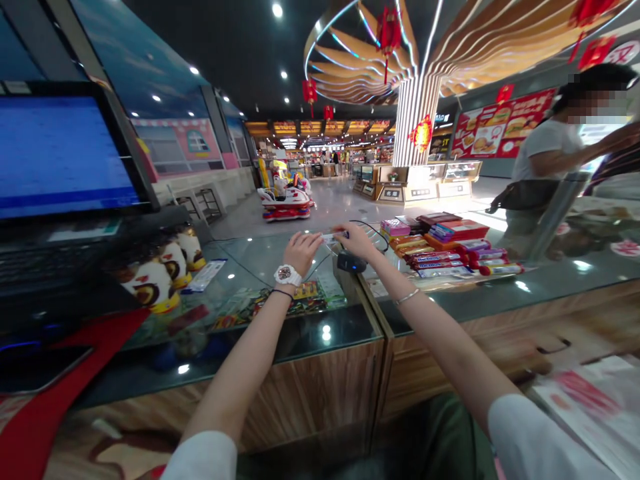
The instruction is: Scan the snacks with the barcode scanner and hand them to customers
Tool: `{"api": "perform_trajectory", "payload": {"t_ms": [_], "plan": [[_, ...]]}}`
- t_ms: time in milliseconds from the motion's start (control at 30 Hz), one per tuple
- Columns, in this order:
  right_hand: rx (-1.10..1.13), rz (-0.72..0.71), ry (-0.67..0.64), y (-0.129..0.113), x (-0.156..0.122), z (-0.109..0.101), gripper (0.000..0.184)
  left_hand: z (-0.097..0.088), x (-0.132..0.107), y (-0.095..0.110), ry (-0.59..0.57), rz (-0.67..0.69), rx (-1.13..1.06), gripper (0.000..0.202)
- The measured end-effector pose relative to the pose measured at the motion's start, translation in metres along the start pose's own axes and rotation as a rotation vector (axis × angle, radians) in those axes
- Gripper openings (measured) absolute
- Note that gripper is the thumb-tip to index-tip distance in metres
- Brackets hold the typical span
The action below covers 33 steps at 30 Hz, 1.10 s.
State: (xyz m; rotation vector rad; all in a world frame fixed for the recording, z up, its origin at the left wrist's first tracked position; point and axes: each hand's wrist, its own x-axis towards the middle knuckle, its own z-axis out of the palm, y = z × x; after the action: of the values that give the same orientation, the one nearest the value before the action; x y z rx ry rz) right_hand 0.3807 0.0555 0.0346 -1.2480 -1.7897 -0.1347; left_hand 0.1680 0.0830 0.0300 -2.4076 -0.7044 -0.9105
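My left hand (301,253), with a white watch on its wrist, reaches over the glass counter. Its fingers are closed at one end of a small slim white thing (327,238), whose kind I cannot make out. From the other side my right hand (358,241) comes in, fingers pinched at a short dark end beside the white piece. Just below the right hand sits a black device (351,262) with a blue light, near the seam between two counters. A black cable (383,237) loops behind that hand.
Stacked packs of candy (440,257) lie to the right. At the left stand a monitor (65,153), a keyboard (45,257) and several patterned cups (153,287). Flat colourful packets (290,300) show at the glass counter (305,333). A person (543,153) stands beyond the right counter.
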Motion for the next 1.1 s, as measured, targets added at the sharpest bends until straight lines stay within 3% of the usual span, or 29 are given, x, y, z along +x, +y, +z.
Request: {"api": "perform_trajectory", "payload": {"t_ms": [133, 367, 1100], "plan": [[-0.106, -0.143, 0.023, 0.002, -0.012, 0.009, 0.054, -0.002, -0.002, -0.002, -0.012, -0.036, -0.014, 0.036], [-0.182, -0.16, 0.047, 0.011, -0.026, 0.007, 0.034, -0.004, -0.002, 0.006, -0.055, -0.035, -0.034, 0.037], [-0.191, -0.161, 0.047, 0.003, -0.029, 0.007, 0.035, -0.006, -0.004, 0.007, -0.078, -0.023, -0.071, 0.025]]}}
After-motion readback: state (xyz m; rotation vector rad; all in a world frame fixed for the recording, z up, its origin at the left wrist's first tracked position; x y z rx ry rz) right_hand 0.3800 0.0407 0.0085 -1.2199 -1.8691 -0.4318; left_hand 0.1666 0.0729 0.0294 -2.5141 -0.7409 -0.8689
